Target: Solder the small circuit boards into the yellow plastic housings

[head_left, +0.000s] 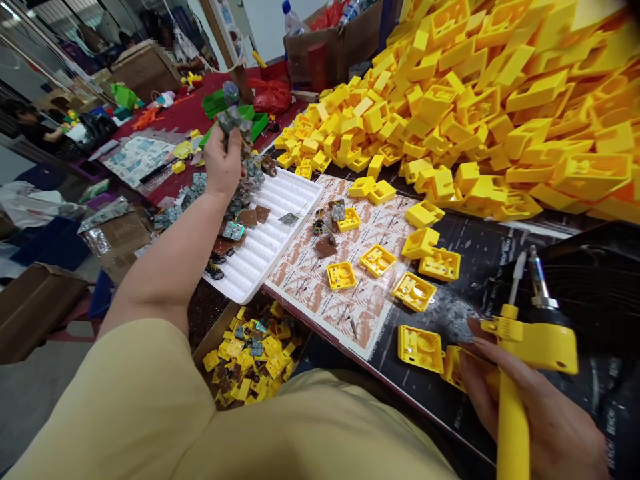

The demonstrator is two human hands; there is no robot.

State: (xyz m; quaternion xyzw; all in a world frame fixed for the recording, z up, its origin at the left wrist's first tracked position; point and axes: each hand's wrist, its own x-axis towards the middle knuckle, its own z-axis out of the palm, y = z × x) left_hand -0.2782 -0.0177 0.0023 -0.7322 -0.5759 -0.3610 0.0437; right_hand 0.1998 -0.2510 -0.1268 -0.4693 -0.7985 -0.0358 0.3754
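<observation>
My left hand [223, 160] is raised over the far end of a white ribbed foam tray [280, 200], its fingers closed on a small grey circuit board [234, 123]. More boards with wires lie heaped just below it. My right hand [545, 420] is low at the right, thumb and fingers closed round the end of an open yellow plastic case [454, 367]. A yellow soldering gun [530, 340], metal tip pointing up, crosses in front of this hand; whether the hand grips it too I cannot tell. Another open case [420, 348] sits beside it.
A tall pile of yellow cases [450, 100] fills the back right. Several open cases and a wired board [339, 211] lie on a patterned sheet [345, 313]. Below the table edge, a box [200, 353] holds yellow parts. People work at the far left.
</observation>
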